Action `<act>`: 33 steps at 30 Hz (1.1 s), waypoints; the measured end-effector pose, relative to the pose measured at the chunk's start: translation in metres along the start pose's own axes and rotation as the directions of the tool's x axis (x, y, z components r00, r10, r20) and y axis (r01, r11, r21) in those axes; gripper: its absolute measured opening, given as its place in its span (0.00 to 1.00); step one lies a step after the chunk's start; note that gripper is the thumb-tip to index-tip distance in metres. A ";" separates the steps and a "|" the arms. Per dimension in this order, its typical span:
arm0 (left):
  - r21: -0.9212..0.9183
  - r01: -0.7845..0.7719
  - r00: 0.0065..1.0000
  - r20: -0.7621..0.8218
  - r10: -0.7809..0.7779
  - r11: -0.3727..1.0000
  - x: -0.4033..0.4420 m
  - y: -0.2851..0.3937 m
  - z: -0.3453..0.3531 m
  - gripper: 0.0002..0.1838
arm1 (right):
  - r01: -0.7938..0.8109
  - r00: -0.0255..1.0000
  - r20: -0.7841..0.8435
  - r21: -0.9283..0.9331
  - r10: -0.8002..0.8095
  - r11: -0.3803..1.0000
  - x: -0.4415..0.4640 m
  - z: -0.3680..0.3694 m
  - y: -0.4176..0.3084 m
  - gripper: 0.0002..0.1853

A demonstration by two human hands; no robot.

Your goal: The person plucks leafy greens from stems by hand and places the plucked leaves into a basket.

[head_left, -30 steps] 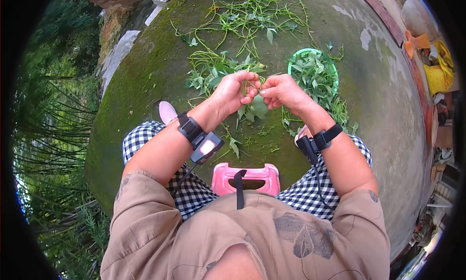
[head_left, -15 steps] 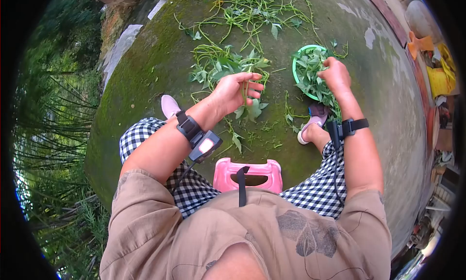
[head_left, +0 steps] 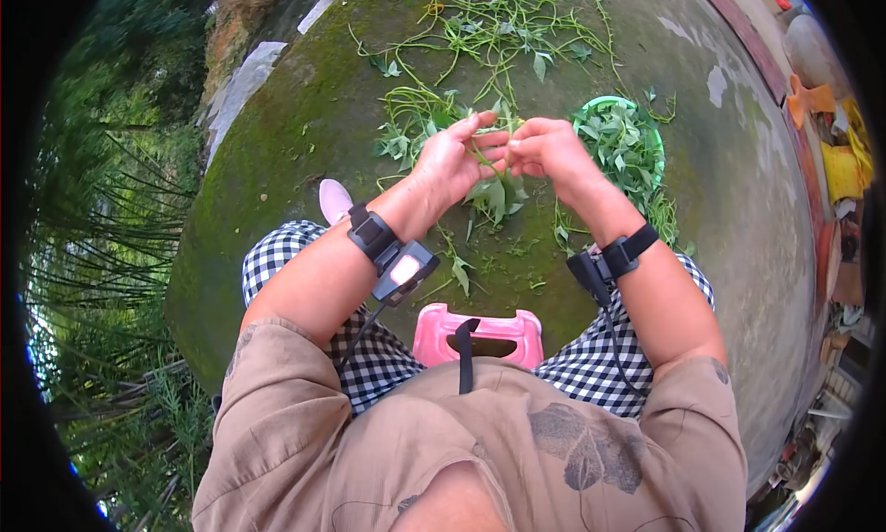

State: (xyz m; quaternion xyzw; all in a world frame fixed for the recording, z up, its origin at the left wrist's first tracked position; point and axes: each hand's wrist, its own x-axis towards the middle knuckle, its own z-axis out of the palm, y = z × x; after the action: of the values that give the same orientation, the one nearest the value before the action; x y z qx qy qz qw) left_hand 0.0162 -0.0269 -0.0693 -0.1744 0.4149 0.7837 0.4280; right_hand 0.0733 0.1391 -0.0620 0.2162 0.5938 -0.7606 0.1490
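My left hand (head_left: 452, 161) holds a leafy green vine stem (head_left: 499, 198) across its half-curled fingers, palm turned up. Its broad leaves hang below the fingers. Close beside it, my right hand (head_left: 554, 155) has thumb and fingers pinched together on the same vine stem; the exact pinch point is partly hidden. A green plastic basket (head_left: 661, 154) heaped with picked leaves (head_left: 616, 143) stands just right of my right hand. Behind my left hand lies a bunch of leafy vines (head_left: 406, 117) on the ground.
Long, mostly bare vine stems (head_left: 503, 15) sprawl over the mossy concrete (head_left: 295, 117) farther out. Between my legs is a pink plastic stool (head_left: 443, 334). Loose leaf scraps (head_left: 460, 272) lie nearby. Shrubs (head_left: 111, 209) grow along the left; a yellow bag (head_left: 840, 172) sits at the far right.
My right hand has moved left from the leaf basket to the vine stem in my left hand. The left hand still holds that stem. The view has shifted slightly.
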 end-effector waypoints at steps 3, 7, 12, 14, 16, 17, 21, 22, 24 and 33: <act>0.117 -0.016 0.993 -0.113 0.029 0.993 -0.001 0.010 -0.013 0.17 | -0.001 0.997 0.072 0.170 -0.012 0.985 -0.004 -0.012 -0.011 0.03; 0.358 -0.013 0.960 -0.256 0.111 0.934 -0.012 0.015 -0.014 0.09 | 0.048 0.997 0.047 0.287 -0.065 0.957 0.004 -0.028 -0.014 0.03; 0.794 -0.385 0.824 0.066 0.562 0.471 -0.012 0.007 -0.009 0.07 | 0.160 0.987 0.065 -0.454 -0.147 0.877 0.009 -0.032 -0.008 0.02; 0.844 -0.425 0.812 0.195 0.550 0.329 -0.012 0.004 -0.004 0.08 | 0.246 0.969 0.161 -0.636 -0.186 0.731 0.008 -0.028 -0.003 0.05; 0.857 -0.515 0.698 0.424 0.577 -0.007 -0.006 -0.003 -0.007 0.09 | 0.300 0.953 0.229 -0.779 -0.195 0.551 -0.004 -0.015 -0.011 0.07; 0.888 -0.452 0.748 0.427 0.508 -0.081 -0.006 -0.003 -0.007 0.10 | 0.326 0.944 0.264 -0.832 -0.196 0.449 -0.009 -0.009 -0.015 0.08; 0.862 -0.504 0.811 0.456 0.366 0.043 -0.009 -0.009 -0.008 0.09 | 0.348 0.924 0.279 -0.897 -0.262 0.272 -0.015 -0.002 -0.014 0.08; 0.876 -0.480 0.834 0.439 0.335 0.047 -0.010 -0.010 -0.007 0.09 | 0.359 0.914 0.284 -0.898 -0.291 0.253 -0.015 -0.003 -0.012 0.08; 0.902 -0.429 0.874 0.400 0.277 0.052 -0.011 -0.009 -0.006 0.09 | 0.375 0.898 0.286 -0.895 -0.335 0.241 -0.016 -0.003 -0.009 0.08; 0.765 -0.252 0.949 0.075 0.306 0.592 -0.010 -0.018 -0.001 0.07 | 0.349 0.877 0.204 -0.893 -0.435 0.285 -0.021 0.005 -0.003 0.08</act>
State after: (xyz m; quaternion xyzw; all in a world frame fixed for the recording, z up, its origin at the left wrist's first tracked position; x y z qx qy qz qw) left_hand 0.0366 -0.0283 -0.0726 0.0656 0.7429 0.5845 0.3196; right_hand 0.0891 0.1349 -0.0483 -0.0236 0.9490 -0.3131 0.0278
